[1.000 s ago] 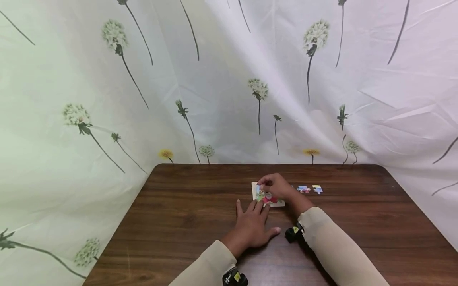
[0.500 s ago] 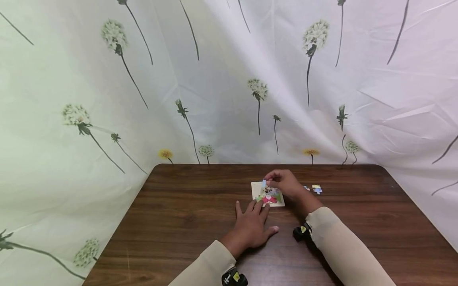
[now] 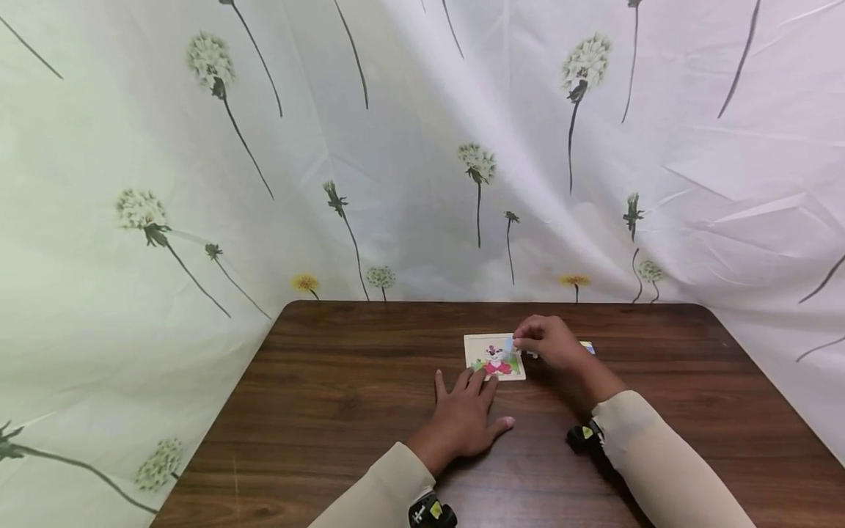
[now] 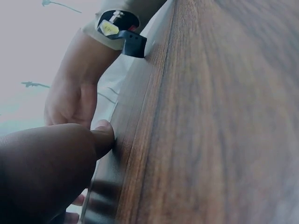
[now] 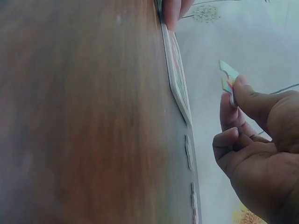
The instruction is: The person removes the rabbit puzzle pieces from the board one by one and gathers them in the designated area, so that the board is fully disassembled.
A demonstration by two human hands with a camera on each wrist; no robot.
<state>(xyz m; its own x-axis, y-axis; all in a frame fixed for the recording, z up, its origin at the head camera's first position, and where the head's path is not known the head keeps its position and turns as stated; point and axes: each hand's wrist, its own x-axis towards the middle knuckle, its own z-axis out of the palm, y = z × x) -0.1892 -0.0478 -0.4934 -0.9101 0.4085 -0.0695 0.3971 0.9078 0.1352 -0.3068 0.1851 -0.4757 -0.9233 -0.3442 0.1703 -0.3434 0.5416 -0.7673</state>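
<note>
My right hand [image 3: 554,345] pinches a jigsaw piece [image 5: 229,77] between thumb and fingers, at the upper right corner of a small puzzle board [image 3: 469,342]. The right wrist view shows that piece held up, apart from the board. A pale frame surrounds the board's picture of a cartoon animal in red; its left and upper parts look bare. My left hand [image 3: 463,416] lies spread on the table, fingertips touching the board's near edge. In the left wrist view, its thumb [image 4: 103,138] sticks out over the wood.
Right of the board lie loose jigsaw pieces [image 3: 587,347], partly hidden by the right hand. The right wrist view shows a flat loose piece [image 5: 188,151] beside the board. A brown wooden table [image 3: 330,396] ends at a dandelion-print cloth [image 3: 409,183].
My right hand has lifted a jigsaw piece from the board's upper left and carried it right, uncovering the board and covering some loose pieces. The left hand stays put.
</note>
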